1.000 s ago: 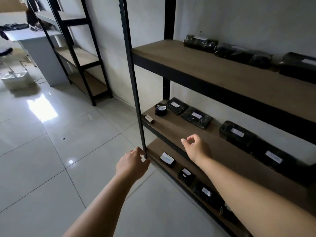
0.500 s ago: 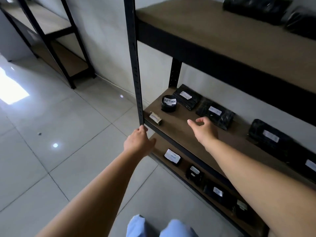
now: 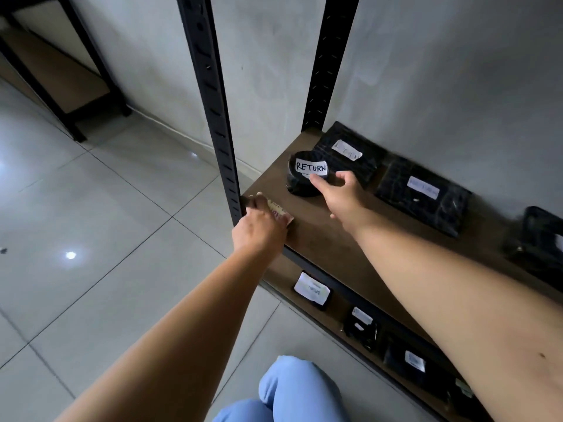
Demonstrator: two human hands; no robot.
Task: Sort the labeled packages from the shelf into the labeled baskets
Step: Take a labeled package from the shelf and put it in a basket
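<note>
- Our right hand (image 3: 338, 193), fingers spread, reaches the RETURN package (image 3: 306, 178); we should wrap it fully before lifting.
- Our left hand (image 3: 259, 228) pinches the small packet (image 3: 281, 215) at the shelf's (image 3: 335, 239) seven-o'clock corner.

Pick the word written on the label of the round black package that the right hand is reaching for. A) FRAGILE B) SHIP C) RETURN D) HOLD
C: the white label on the round black package reads RETURN in black letters, just above the fingertips of the right hand.

L hand (image 3: 260, 226) curled, gripping; R hand (image 3: 338, 193) fingers spread, reaching.
</note>
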